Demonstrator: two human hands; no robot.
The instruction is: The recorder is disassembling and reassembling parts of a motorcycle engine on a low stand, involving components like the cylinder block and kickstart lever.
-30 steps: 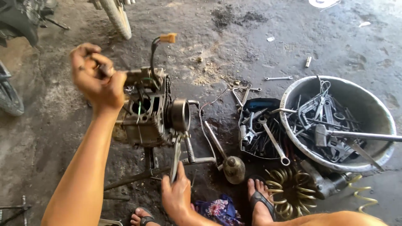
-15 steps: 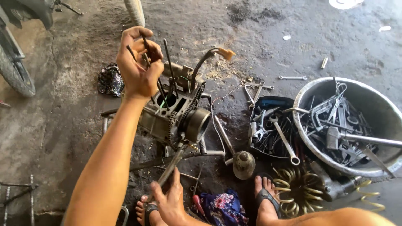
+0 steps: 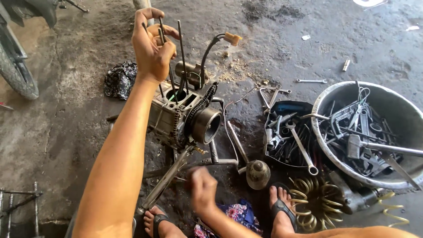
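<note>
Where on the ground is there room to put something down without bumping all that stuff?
Bare concrete lies left of the engine block, between the wheel and the dark rag, and along the top right beyond the small spanner. It is crowded on the right: tool tray, metal basin and coiled hose.

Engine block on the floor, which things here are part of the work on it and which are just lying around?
In hand:
engine block
long studs, gripped by left hand
right hand, low by the frame

Lying about:
tool basin
spanner
coiled hose
rag

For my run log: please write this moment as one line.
left hand: grips thin dark metal studs | right hand: near grey engine block
</note>
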